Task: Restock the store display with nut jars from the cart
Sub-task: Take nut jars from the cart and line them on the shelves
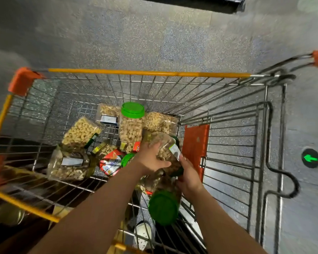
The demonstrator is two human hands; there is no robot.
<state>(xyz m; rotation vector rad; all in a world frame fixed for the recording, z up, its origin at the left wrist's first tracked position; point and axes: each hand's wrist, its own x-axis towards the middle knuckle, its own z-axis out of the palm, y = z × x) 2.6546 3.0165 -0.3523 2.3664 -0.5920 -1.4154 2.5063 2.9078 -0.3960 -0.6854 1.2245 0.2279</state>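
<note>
A: Start at the left of the frame. What lies in the cart (pixel 147 72)?

B: At lower left of the basket, a clear tub of nuts (pixel 68 165) on its side with a white label up. Above it, another cashew tub (pixel 81 132) tipped over. At centre, a jar with a bright green lid (pixel 132 109) stands upright among more packs, and a red-and-white packet (pixel 111 163) lies just below it.

A: And the hands?

B: Both are right of centre, on one nut jar (pixel 168 149) lifted off the pile and tilted. The left hand (pixel 151 158) has its fingers curled round the jar's near side, thumb stretched along the body. The right hand (pixel 188 174) grips the jar's lower right, its fingertips at the white label. A second green-lidded jar (pixel 163 208) sits just beneath the right wrist, lid toward the camera.

A: How would you lift it well?

B: I'd keep both palms on opposite sides, since smooth plastic full of nuts likely slips under fingertips alone. Bring it straight up, clear of the orange flap (pixel 195 147) on its right and the wire rim, then turn it lid-up before carrying. Mind the jar below; a wrist brushing it could send it rolling.

A: The display?

B: Not in view here.
</note>
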